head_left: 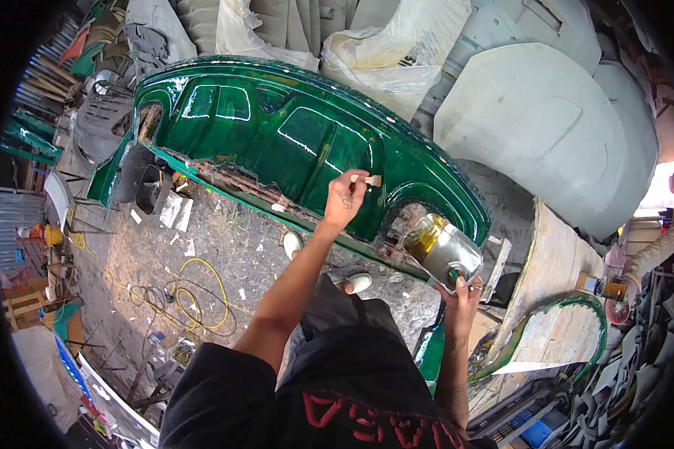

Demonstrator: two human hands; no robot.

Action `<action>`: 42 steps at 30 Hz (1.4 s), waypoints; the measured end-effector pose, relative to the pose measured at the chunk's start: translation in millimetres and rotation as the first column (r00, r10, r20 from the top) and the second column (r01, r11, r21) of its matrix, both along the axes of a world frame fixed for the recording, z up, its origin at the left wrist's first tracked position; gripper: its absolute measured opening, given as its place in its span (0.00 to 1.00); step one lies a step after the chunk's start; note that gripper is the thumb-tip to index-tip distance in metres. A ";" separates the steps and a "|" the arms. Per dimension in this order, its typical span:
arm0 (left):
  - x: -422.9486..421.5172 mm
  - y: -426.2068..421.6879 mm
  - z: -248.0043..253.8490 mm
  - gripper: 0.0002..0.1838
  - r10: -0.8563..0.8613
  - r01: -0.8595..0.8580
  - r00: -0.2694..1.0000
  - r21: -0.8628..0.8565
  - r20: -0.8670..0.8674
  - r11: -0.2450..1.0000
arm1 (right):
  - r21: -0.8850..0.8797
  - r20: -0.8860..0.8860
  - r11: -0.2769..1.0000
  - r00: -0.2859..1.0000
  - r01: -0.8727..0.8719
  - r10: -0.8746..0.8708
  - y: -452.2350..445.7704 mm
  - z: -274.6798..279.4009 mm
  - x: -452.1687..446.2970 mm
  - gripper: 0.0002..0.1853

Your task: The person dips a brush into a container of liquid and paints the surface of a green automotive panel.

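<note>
Left hand (344,197) pinches brush (374,180), right hand (462,292) grips tin (440,245); green panel (247,146) looks mostly coated, ragged lower edge (236,182) bare.

The scene is lit softly and fairly evenly. A gap (666,187) well beyond the right end of the panel (240,150) is burnt out to white. Thin streaks of glare are thrown back along the panel's far edge and raised outlines, and bright reflections are caught by the tin (436,251). Shade is gathered just past the panel's right end. Straight lines are bowed by the wide lens, the outer surroundings are stretched, and the corners are lost in black.
</note>
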State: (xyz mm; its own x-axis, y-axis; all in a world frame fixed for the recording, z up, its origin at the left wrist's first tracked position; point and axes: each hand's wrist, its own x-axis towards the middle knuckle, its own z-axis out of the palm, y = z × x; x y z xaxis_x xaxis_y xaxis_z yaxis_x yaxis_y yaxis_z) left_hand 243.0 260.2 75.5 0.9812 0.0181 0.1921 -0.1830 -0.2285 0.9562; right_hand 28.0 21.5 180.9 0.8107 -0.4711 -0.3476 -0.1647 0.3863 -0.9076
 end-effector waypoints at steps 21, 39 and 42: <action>71.3 82.7 100.3 0.09 -0.441 0.452 0.887 0.055 -0.139 0.891 | -0.184 0.022 0.977 0.993 -0.107 0.113 128.4 12.7 175.1 0.35; 205.7 166.7 33.2 0.11 0.213 -0.250 0.925 0.082 0.315 0.965 | -0.120 0.064 0.980 0.986 0.161 -0.154 117.8 30.2 169.9 0.36; 181.7 134.0 21.6 0.13 0.051 -0.221 0.886 0.324 0.460 0.920 | -0.161 -0.020 0.959 0.971 0.233 -0.239 111.7 34.3 132.4 0.35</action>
State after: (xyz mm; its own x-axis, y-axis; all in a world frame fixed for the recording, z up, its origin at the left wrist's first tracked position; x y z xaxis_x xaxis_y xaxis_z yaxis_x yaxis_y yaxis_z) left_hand 424.7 394.2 97.1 0.7875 -0.0082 0.6162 -0.5007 -0.5914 0.6321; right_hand 160.4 133.2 215.1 0.6574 -0.6982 -0.2834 -0.1224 0.2721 -0.9544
